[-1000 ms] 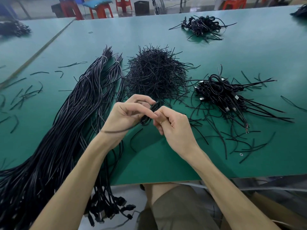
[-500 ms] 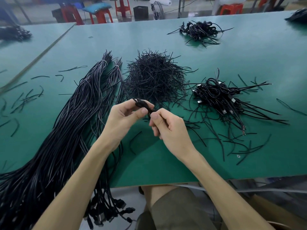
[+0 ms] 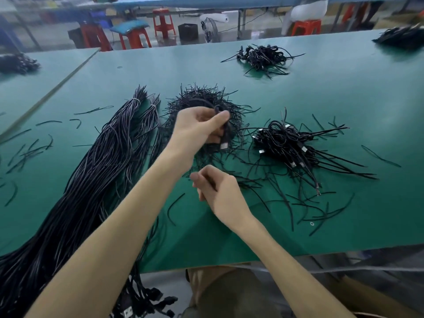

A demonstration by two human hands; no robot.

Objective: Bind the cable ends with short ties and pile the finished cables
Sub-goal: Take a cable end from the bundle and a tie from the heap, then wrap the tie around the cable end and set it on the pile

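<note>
My left hand (image 3: pixel 197 126) is raised over the heap of short black ties (image 3: pixel 202 104) and grips a bundled black cable (image 3: pixel 226 136), whose silver plug hangs down below the fingers. My right hand (image 3: pixel 218 189) sits lower and nearer to me, fingers loosely curled with nothing in them, just above the green table (image 3: pixel 344 111). A pile of finished tied cables (image 3: pixel 289 143) lies to the right of both hands. A long bundle of untied black cables (image 3: pixel 91 175) runs down the left and off the front edge.
Loose ties (image 3: pixel 305 210) lie scattered in front of the finished pile and at the far left (image 3: pixel 25 152). Another cable pile (image 3: pixel 261 57) sits at the back, more at the back corners. Red stools (image 3: pixel 163 21) stand beyond the table.
My left hand lifted the bundled cable up and away, toward the tie heap. My right hand let go of it and dropped back toward me.
</note>
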